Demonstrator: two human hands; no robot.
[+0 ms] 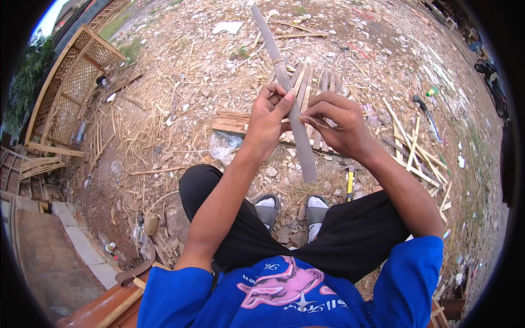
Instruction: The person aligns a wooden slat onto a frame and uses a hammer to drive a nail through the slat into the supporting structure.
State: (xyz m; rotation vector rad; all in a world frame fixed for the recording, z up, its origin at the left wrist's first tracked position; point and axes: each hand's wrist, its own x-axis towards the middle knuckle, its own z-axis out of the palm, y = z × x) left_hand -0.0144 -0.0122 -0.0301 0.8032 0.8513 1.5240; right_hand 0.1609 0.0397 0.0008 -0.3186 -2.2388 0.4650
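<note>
A long grey-brown wooden strip (282,76) slants above the ground in front of the person's knees, gripped between the thumb and fingers of the left hand (267,117). The right hand (342,123) has its fingertips pinched together at the strip's right edge, though I cannot tell whether they grasp it. Beyond lie a yellow-handled hammer (350,183), a clear plastic bag (224,146) and a black-headed tool (428,117).

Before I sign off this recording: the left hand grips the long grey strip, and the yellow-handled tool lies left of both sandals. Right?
Not quite: the yellow-handled tool lies right of both sandals, as the head view shows. The left hand does grip the long grey strip.
</note>
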